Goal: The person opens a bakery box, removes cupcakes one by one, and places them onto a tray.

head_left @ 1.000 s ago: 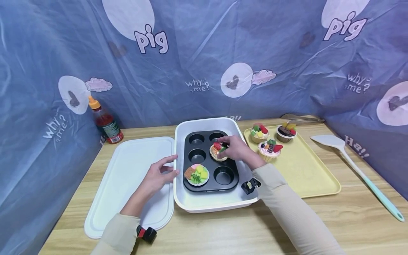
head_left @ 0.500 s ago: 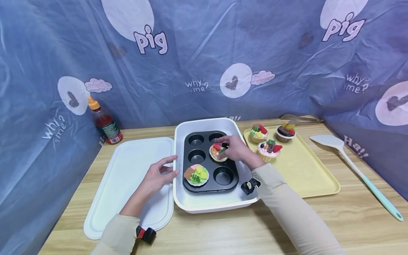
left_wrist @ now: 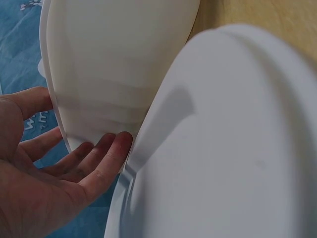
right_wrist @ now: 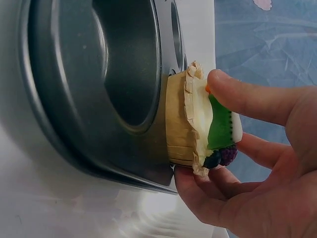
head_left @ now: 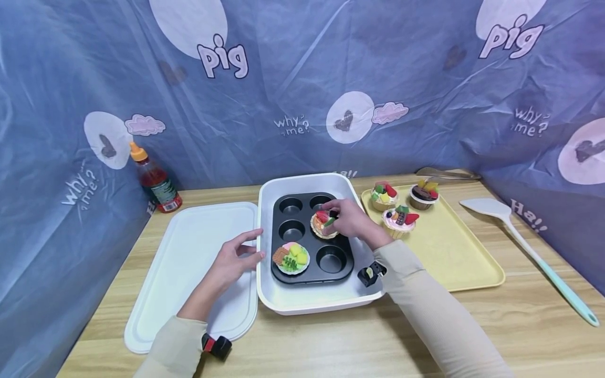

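My right hand (head_left: 352,219) pinches a fruit-topped cupcake (head_left: 320,227) at the middle right cup of a black muffin tin (head_left: 309,276). In the right wrist view, thumb and fingers lie on either side of the cupcake (right_wrist: 179,119), its pleated case upright against the tin's top. The tin lies inside a white rectangular tub (head_left: 283,300). A second cupcake (head_left: 291,259), topped with yellow and green pieces, sits at the front left cup. My left hand (head_left: 233,262) has its spread fingertips at the tub's left side; in the left wrist view they meet the tub's outer wall (left_wrist: 104,59).
A yellow tray (head_left: 454,262) at right bears three more cupcakes. Beyond it lie a white spatula (head_left: 491,208) with a mint handle and a metal utensil (head_left: 446,174). Left of the tub is a white board (head_left: 203,252); a red sauce bottle (head_left: 160,184) stands behind it.
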Tool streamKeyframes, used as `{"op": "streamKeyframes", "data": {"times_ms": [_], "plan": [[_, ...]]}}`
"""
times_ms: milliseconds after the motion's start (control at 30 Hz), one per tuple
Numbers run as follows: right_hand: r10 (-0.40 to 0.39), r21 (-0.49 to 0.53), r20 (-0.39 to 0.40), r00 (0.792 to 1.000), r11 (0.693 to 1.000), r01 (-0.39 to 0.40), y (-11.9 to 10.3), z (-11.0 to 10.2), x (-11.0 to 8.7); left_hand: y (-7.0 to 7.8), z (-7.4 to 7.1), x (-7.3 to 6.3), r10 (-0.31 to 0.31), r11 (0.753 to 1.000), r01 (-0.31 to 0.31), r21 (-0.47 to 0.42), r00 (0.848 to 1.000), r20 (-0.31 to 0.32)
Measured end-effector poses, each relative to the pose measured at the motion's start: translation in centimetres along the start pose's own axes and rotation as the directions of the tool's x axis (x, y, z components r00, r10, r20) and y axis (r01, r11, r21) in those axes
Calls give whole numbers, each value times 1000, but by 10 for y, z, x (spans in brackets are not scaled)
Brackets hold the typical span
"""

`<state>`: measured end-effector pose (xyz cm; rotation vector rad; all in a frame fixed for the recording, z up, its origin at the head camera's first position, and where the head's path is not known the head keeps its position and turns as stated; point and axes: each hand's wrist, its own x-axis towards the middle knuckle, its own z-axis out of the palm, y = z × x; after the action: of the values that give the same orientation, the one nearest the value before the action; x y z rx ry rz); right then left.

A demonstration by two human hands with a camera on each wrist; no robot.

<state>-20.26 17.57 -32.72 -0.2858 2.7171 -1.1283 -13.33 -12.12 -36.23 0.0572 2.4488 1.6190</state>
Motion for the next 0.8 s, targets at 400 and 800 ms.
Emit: {"op": "streamKeyframes", "data": {"times_ms": [400,800], "plan": [[2,3,-10,1000,1000,-2,0,1,-2,-1,0,-1,9,1000,-9,-1,1000,-1],[7,95,-68,998,995,0,1,-5,0,0,-2,1,19,1000,-19,-1,1000,14]]}}
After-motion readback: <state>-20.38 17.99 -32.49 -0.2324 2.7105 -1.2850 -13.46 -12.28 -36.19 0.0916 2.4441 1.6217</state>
